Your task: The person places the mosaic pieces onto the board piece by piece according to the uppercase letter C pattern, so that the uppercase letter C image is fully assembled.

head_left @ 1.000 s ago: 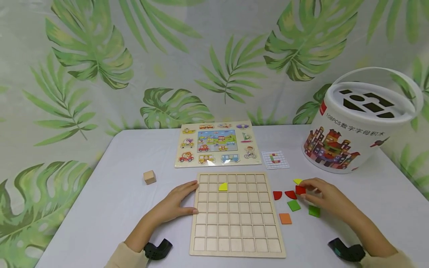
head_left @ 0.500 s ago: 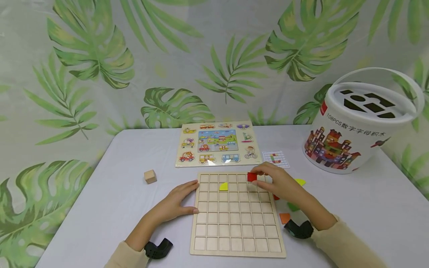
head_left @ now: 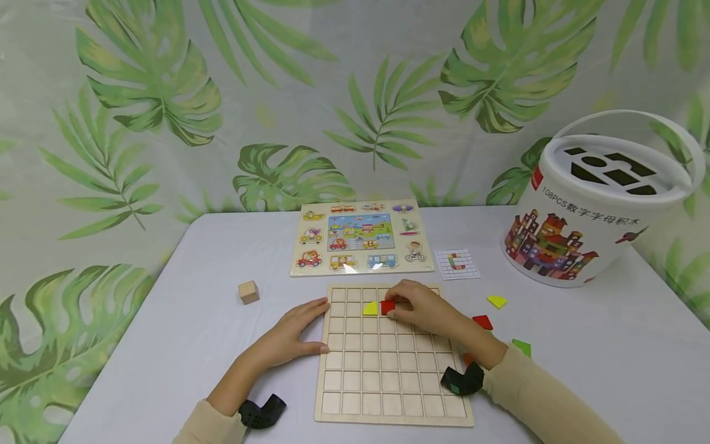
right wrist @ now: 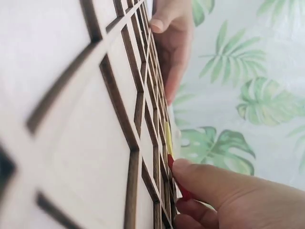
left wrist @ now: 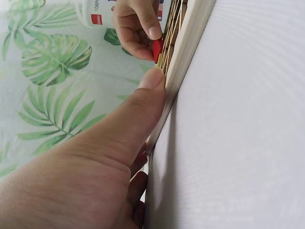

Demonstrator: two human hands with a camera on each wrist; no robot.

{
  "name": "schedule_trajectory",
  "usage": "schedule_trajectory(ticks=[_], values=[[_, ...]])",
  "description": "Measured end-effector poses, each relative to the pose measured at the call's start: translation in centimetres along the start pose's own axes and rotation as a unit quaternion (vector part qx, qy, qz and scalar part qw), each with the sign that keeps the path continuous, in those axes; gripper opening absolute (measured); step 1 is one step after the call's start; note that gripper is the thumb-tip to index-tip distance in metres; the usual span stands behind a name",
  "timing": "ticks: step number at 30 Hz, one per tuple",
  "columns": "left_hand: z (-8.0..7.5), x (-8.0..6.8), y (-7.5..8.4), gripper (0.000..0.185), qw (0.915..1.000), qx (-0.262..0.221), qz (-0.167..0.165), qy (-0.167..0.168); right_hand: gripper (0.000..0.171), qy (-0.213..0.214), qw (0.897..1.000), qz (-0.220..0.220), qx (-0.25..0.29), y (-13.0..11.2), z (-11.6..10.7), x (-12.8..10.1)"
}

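A wooden grid board (head_left: 390, 364) lies on the white table. My right hand (head_left: 426, 311) pinches a red square tile (head_left: 387, 307) between thumb and fingers, over the board's second row from the back. Just left of it, a yellow quarter-circle tile (head_left: 370, 309) sits in a cell. In the right wrist view the red tile (right wrist: 172, 164) looks tilted against the grid, beside the yellow one. My left hand (head_left: 288, 336) rests at the board's left edge, thumb and fingers spread and touching the rim; its thumb (left wrist: 138, 105) shows large in the left wrist view.
Right of the board lie a yellow quarter-circle (head_left: 497, 301), a red piece (head_left: 482, 322), a green tile (head_left: 522, 347) and an orange tile (head_left: 468, 358), some partly behind my right arm. Behind stand a pattern card (head_left: 457, 264), picture puzzle (head_left: 297, 246) and white bucket (head_left: 554, 240). A wooden cube (head_left: 248, 292) sits left.
My right hand has carried the red square tile from the loose pieces at the right, leftward over the board, to beside the yellow tile. My left hand has stayed at the board's edge.
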State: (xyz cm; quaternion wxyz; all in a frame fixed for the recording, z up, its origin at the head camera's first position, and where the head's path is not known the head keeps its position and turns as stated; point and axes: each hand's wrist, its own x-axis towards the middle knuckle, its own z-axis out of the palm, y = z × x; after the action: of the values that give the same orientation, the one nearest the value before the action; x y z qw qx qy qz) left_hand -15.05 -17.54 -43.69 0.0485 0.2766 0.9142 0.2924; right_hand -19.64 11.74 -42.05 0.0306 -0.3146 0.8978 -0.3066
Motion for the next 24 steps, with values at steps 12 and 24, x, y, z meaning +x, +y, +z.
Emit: schedule_trajectory(ticks=[12,24], values=[[-0.1,0.0,0.0,0.076,0.9999,0.001,0.013,0.006,0.021,-0.002,1.000,-0.006,0.022,0.1,0.3,-0.1],[0.1,0.0,-0.1,0.077,1.0000,-0.001,0.004,0.000,0.047,-0.012,0.999,0.012,0.049,-0.6,-2.9,-2.0]])
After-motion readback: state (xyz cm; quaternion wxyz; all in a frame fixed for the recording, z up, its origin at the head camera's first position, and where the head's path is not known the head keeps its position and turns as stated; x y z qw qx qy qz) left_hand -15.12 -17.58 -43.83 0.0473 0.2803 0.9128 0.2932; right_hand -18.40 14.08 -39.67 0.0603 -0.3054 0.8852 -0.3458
